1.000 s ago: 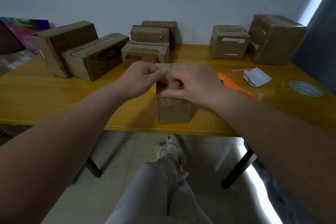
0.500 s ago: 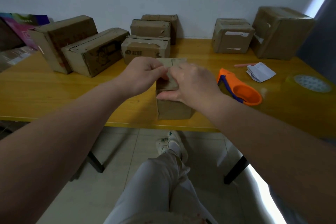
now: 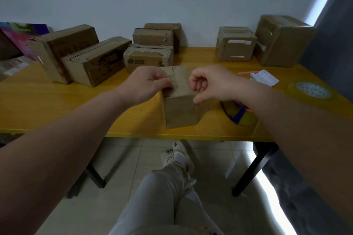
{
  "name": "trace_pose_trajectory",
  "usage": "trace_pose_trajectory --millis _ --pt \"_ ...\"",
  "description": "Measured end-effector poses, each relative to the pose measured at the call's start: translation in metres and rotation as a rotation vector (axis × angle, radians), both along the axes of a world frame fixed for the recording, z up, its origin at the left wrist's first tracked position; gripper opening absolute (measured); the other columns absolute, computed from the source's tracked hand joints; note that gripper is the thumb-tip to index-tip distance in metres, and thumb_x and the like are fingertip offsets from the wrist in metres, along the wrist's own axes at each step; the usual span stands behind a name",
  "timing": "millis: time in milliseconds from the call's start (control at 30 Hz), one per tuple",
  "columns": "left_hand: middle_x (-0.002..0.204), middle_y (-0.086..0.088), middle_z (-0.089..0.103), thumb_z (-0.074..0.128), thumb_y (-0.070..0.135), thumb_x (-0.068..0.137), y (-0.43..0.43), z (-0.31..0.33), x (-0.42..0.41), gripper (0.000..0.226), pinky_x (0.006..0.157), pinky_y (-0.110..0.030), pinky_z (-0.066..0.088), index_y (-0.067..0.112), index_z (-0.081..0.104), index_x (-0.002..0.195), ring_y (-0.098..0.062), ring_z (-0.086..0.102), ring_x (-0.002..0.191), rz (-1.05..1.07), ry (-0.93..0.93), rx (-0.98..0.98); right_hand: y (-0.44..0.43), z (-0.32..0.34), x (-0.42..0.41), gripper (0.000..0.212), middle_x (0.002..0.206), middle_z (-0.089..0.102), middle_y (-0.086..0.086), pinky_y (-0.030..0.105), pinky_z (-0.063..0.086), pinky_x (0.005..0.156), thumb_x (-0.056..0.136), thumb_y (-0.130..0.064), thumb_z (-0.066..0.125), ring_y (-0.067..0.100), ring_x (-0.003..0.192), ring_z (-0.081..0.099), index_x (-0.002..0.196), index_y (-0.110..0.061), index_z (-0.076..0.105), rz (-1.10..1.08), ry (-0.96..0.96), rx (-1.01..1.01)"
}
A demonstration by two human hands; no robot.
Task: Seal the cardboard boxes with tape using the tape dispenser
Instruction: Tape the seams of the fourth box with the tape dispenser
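Observation:
A small cardboard box [image 3: 181,112] stands near the front edge of the yellow table [image 3: 57,105], with a strip of tape along its top. My left hand [image 3: 147,84] grips the box's top left edge, its curled fingertips on the tape. Beside the top right edge my right hand [image 3: 214,84] hovers with loosely curled fingers that hold nothing; only the thumb touches the box. The orange and blue tape dispenser [image 3: 240,118] lies on the table right of the box, partly hidden under my right forearm.
Several cardboard boxes line the back of the table: two long ones [image 3: 95,61] at left, a stack [image 3: 149,59] in the middle, two [image 3: 236,43] at right. A spare tape roll [image 3: 311,90], folded paper [image 3: 264,78] and a pink pen [image 3: 245,72] lie at right.
My right hand has lifted off the box top and moved right, uncovering the taped seam. The left hand stays on the top left edge. The view has tilted down a little.

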State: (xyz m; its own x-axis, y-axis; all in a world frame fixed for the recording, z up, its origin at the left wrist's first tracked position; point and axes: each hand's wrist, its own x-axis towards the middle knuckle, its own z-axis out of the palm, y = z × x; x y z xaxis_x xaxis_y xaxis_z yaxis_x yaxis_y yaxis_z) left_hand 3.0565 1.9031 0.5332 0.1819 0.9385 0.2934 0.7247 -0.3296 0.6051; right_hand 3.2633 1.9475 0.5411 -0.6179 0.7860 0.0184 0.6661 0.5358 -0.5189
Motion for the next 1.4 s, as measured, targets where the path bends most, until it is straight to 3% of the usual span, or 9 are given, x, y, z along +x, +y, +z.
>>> trace_pose_trajectory --millis 100,167,300,533,700,833,1100,1267,1400 --pt "0.095 -0.01 0.068 0.059 0.028 0.09 0.002 0.004 0.004 0.023 0.089 -0.043 0.051 0.009 0.072 0.088 -0.025 0.062 0.094 -0.006 -0.168 -0.15 -0.001 0.009 0.013 0.029 0.097 0.057 -0.008 0.011 0.041 0.059 0.08 -0.003 0.068 0.006 0.082 0.055 0.09 -0.029 0.059 -0.068 0.054 -0.073" --pt "0.1 -0.006 0.067 0.055 0.027 0.092 0.005 0.007 0.006 0.023 0.087 -0.036 0.053 0.011 0.071 0.094 -0.021 0.061 0.099 -0.007 -0.282 -0.227 -0.006 0.014 0.005 0.03 0.106 0.05 -0.011 0.016 0.038 0.064 0.083 -0.025 0.068 0.007 0.092 0.052 0.11 -0.028 0.055 -0.112 0.033 -0.036" --pt "0.105 -0.004 0.063 0.051 0.027 0.095 0.014 0.009 0.008 0.022 0.07 -0.028 0.056 0.015 0.067 0.102 -0.015 0.06 0.1 0.088 -0.466 -0.242 -0.01 0.01 -0.031 0.093 0.131 0.039 0.004 0.038 0.044 0.088 0.064 -0.079 0.06 0.026 0.116 0.045 0.138 -0.03 0.036 -0.223 -0.165 0.087" --pt "0.109 -0.006 0.059 0.051 0.021 0.097 0.044 0.015 -0.005 0.018 0.065 -0.031 0.054 0.015 0.063 0.109 -0.022 0.058 0.1 0.296 -0.534 -0.276 0.014 0.006 -0.059 0.091 0.119 0.05 0.005 0.043 0.051 0.083 0.065 -0.063 0.069 0.031 0.104 0.05 0.139 -0.025 0.031 -0.333 -0.221 0.058" --pt "0.117 -0.006 0.055 0.056 0.024 0.094 0.083 0.019 -0.014 0.033 0.063 -0.028 0.05 0.015 0.057 0.126 -0.022 0.054 0.1 0.394 -0.384 -0.143 0.059 0.031 -0.047 0.093 0.115 0.045 0.005 0.046 0.05 0.085 0.059 -0.041 0.077 0.032 0.106 0.047 0.138 -0.029 0.03 -0.393 -0.125 0.08" --pt "0.125 -0.008 0.056 0.055 0.023 0.093 0.125 0.023 -0.016 0.037 0.079 -0.034 0.049 0.016 0.055 0.129 -0.019 0.052 0.096 0.37 -0.155 -0.106 0.105 0.041 -0.027 0.092 0.122 0.039 0.01 0.047 0.042 0.096 0.063 -0.032 0.077 0.035 0.114 0.04 0.141 -0.028 0.029 -0.472 -0.127 0.213" --pt "0.134 -0.01 0.053 0.053 0.022 0.094 0.206 0.023 0.01 0.04 0.096 -0.036 0.041 0.013 0.052 0.133 -0.025 0.049 0.122 0.217 0.299 -0.091 0.201 0.033 0.03 0.081 0.132 0.04 0.014 0.052 0.024 0.106 0.072 -0.018 0.07 0.036 0.124 0.036 0.141 -0.026 0.03 -0.609 -0.416 0.303" --pt "0.137 -0.009 0.05 0.053 0.024 0.094 0.237 0.016 0.016 0.043 0.098 -0.035 0.038 0.014 0.05 0.135 -0.025 0.045 0.125 0.155 0.427 -0.107 0.235 0.017 0.05 0.08 0.153 0.017 0.018 0.062 0.007 0.113 0.083 -0.012 0.058 0.04 0.142 0.009 0.15 -0.027 0.017 -0.702 -0.601 0.313" --pt "0.139 -0.01 0.048 0.053 0.026 0.094 0.248 0.005 0.012 0.044 0.101 -0.037 0.037 0.015 0.049 0.137 -0.026 0.044 0.127 0.122 0.499 -0.165 0.24 0.007 0.036 0.087 0.154 0.015 0.015 0.067 0.011 0.109 0.083 -0.01 0.06 0.041 0.141 0.01 0.149 -0.04 0.011 -0.59 -0.654 0.296"
